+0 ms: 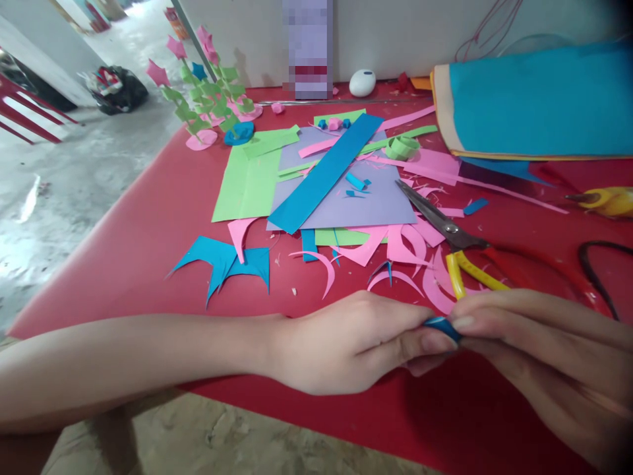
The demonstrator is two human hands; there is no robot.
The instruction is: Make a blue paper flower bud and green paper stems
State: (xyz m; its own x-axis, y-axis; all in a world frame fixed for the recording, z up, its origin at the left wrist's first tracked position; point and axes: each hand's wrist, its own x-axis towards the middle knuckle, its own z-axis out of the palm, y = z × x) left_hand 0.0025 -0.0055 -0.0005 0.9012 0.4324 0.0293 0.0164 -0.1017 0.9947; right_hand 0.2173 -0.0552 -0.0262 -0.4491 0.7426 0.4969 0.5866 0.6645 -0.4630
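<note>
Between the fingertips of both hands is a small piece of folded blue paper [444,324]. My left hand [351,343] reaches in from the left and pinches it between thumb and fingers. From the right, my right hand [524,336] grips its other end, fingers closed. Much of the paper is hidden by the fingers. Just beyond the hands lie scissors [452,229] with red and yellow handles, blades open. Curved pink paper scraps [403,244] are scattered around them. A long blue paper strip [326,173] rests across a purple sheet [366,204].
Paper flowers [208,99] with green stems stand at the table's back left. A stack of coloured paper [539,105] lies back right, near a yellow-handled tool [606,201]. Blue offcuts [232,260] lie left of centre. A white rounded device [362,83] sits by the wall.
</note>
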